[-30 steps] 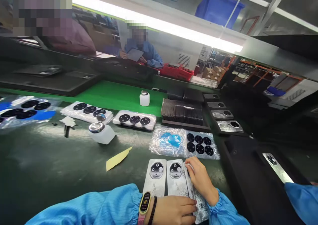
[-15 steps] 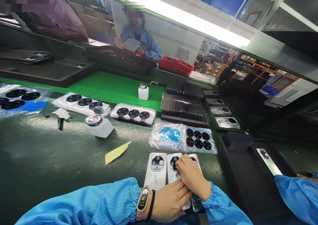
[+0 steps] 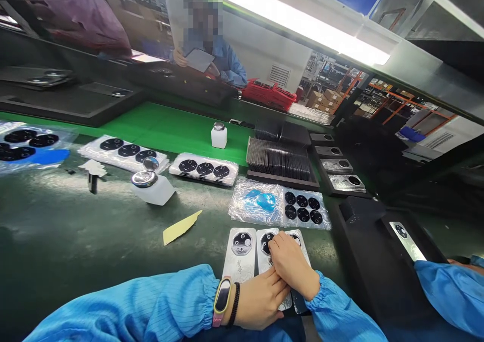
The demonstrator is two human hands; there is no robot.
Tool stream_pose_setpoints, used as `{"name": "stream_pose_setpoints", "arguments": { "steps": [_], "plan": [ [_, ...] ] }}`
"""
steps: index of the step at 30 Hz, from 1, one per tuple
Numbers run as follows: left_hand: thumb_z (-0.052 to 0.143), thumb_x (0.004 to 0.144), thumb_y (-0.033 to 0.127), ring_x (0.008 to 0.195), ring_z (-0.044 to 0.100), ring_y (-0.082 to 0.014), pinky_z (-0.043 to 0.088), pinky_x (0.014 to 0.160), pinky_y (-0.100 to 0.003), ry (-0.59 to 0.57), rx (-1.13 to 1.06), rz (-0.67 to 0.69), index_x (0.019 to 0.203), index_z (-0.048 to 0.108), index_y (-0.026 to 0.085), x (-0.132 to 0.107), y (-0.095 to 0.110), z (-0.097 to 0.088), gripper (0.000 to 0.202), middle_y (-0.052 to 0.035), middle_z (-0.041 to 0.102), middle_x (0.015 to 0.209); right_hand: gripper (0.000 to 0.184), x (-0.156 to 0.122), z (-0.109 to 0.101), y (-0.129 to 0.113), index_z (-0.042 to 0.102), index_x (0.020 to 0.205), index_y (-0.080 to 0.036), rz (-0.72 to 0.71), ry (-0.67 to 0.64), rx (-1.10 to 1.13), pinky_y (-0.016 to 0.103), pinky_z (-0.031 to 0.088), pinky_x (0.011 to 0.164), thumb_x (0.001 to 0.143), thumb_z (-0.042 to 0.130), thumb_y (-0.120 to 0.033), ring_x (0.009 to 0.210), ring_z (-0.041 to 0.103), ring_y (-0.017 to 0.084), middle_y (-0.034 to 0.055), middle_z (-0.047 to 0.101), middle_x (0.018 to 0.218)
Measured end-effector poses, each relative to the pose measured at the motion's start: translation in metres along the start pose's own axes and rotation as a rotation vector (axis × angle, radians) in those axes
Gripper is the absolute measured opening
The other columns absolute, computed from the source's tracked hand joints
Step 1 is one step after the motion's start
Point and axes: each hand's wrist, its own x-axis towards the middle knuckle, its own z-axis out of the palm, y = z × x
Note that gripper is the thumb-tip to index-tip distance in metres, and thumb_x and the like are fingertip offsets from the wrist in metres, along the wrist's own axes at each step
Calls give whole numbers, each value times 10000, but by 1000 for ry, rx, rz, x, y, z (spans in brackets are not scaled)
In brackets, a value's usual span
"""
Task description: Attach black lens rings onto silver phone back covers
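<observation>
Three silver phone back covers lie side by side in front of me. Each seems to carry a dark lens piece near its top. The left cover (image 3: 242, 265) shows fully at its upper part. On the middle cover (image 3: 262, 267), my right hand (image 3: 293, 262) rests with fingers bent and pressed together at the black lens piece (image 3: 266, 242); its fingertips are partly hidden. My left hand (image 3: 260, 299) lies over the lower part of the middle cover, fingers stretched out and touching beneath my right hand. The right cover (image 3: 303, 251) is mostly hidden behind my right hand and wrist.
Sheets of black discs (image 3: 302, 208) and a clear bag with blue film (image 3: 257, 201) lie beyond the covers. A yellow paper scrap (image 3: 182, 227), an open-lidded white bottle (image 3: 155, 190) and a rack of dark plates (image 3: 278, 158) stand around. At right, another person's blue sleeve (image 3: 449, 291) reaches in.
The view has shifted slightly. Both hands stay over the middle cover, my right fingers still at its lens piece, with little visible movement.
</observation>
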Motion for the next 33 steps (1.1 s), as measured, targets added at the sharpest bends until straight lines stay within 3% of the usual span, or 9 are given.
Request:
{"name": "stream_pose_setpoints", "arguments": {
  "steps": [8,12,21,33],
  "plan": [
    [480,901,326,1109,594,-322,448,994,-431,-32,-28,-25,1255,560,14,0,1,-1,479,-208,667,1175,211,2,5,0,539,706,-189,-39,-35,-86,320,407,606,758,505,12,676,508,205,31,564,666],
    [493,899,320,1102,602,-310,433,1012,-393,-37,-9,-21,1223,587,7,0,1,-1,460,-208,677,1150,202,2,5,0,548,710,-185,-39,-56,-91,324,406,608,764,507,5,685,510,208,38,570,670],
    [485,897,322,1096,599,-335,430,1013,-445,-32,-22,-10,1231,581,6,0,0,-1,470,-225,672,1152,197,4,5,-1,562,718,-184,-29,-89,-91,324,398,611,788,512,-6,696,510,208,39,577,675],
    [519,901,298,1159,576,-331,443,1014,-457,-172,40,14,1243,525,-47,5,-1,-10,486,-248,642,1187,199,4,3,1,574,741,-173,16,-129,-20,325,409,633,818,509,-2,715,528,201,41,592,698]
  ]
}}
